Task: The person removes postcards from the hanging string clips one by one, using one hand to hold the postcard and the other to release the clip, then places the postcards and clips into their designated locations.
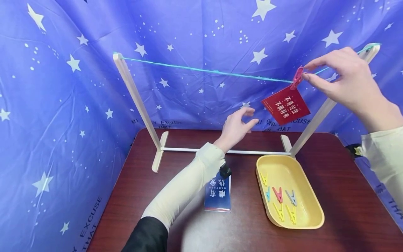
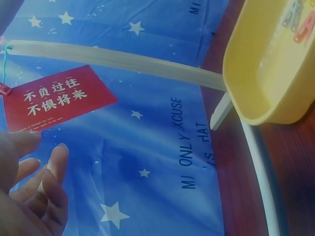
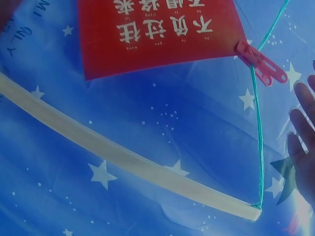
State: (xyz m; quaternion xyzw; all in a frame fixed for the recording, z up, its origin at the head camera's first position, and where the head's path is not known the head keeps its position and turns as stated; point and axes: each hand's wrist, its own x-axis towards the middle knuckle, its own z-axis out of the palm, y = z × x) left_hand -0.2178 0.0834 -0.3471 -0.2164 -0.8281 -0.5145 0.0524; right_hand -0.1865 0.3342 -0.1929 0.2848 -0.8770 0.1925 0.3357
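Note:
A red card point(image 1: 285, 105) with white characters hangs tilted from the teal string point(image 1: 201, 69). A pink clothespin point(image 1: 297, 77) grips its upper corner at the string. My right hand point(image 1: 347, 75) is at the clothespin's handle end, thumb and forefinger beside it; in the right wrist view its loosely bent fingers point(image 3: 306, 115) are apart from the clothespin point(image 3: 261, 64). My left hand point(image 1: 235, 125) hovers empty, left of and below the card, fingers relaxed. In the left wrist view, its fingers point(image 2: 58, 164) lie just below the card point(image 2: 61, 96).
The string runs between two wooden posts point(image 1: 136, 101) joined by a white bar point(image 1: 252, 152). A yellow tray point(image 1: 310, 199) at the right holds several clothespins. Blue cards point(image 1: 218, 201) lie on the brown table point(image 1: 132, 203), partly under my left forearm. A starry blue cloth hangs behind.

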